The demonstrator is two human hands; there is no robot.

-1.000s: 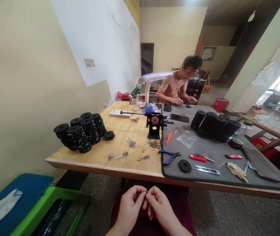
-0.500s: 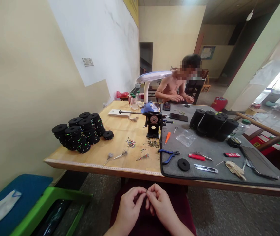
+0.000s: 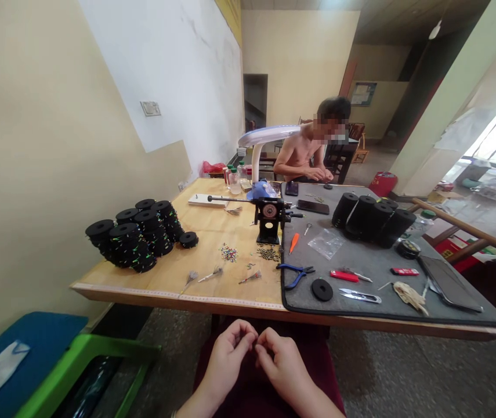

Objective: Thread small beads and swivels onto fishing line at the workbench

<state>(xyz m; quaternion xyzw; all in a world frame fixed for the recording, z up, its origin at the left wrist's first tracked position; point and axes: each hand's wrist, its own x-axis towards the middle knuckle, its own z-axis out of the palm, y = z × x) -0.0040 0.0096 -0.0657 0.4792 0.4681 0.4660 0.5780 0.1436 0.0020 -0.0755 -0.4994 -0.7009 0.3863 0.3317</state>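
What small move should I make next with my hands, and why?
Perhaps lift your left hand and right hand over the table. Both hands are on your side of its near edge, fingertips close together. I can't tell whether they hold something tiny, but if so, a dropped piece would probably miss the tabletop.

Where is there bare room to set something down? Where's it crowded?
Bare: tan wooden tabletop between the single black spool and the black dialled machine; grey mat between the black cylindrical stacks and the long red tool.

Crowded: the mat's near edge, with blue-handled pliers, a flat black ring and silver snips.
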